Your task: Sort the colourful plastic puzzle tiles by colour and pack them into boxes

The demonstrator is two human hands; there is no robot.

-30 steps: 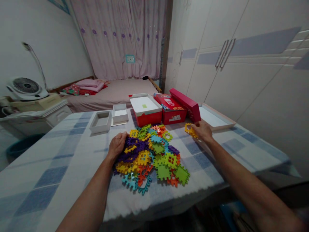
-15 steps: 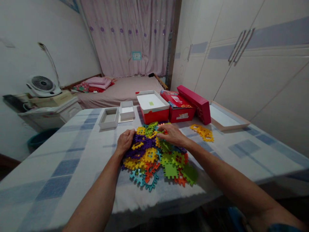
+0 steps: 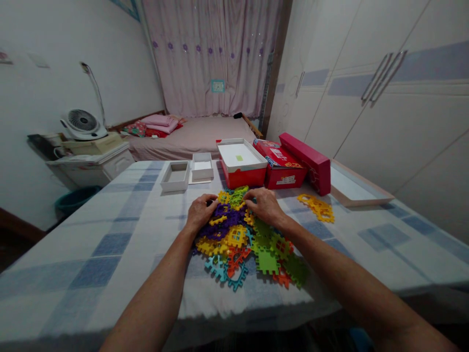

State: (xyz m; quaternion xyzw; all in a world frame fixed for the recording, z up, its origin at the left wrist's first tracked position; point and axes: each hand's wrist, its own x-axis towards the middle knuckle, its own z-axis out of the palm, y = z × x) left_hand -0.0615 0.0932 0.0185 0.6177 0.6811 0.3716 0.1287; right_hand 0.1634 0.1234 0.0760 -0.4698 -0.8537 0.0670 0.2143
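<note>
A heap of flat, notched plastic building pieces lies on the table in front of me. Purple pieces (image 3: 229,220), a yellow window-shaped piece (image 3: 236,235), a green square piece (image 3: 266,260) and a blue ring-like piece (image 3: 238,278) are among them. My left hand (image 3: 201,212) rests at the heap's far left side, fingers curled beside a yellow piece (image 3: 223,197). Across from it, my right hand (image 3: 266,205) reaches over the far right side, its thumb and fingers bent close together by a light green piece (image 3: 239,194). What either hand's fingertips hold is hidden.
Behind the heap stand two small white boxes (image 3: 176,183), a red box with a white tray (image 3: 245,176), another red box (image 3: 284,180) and a long pink-red box (image 3: 308,164). Yellow pieces (image 3: 317,208) lie right of my hand, near a shallow lid (image 3: 361,195).
The view has turned slightly left. My left hand's fingers have lifted toward the heap's far edge, and my right hand has drawn back slightly from the heap's middle.
</note>
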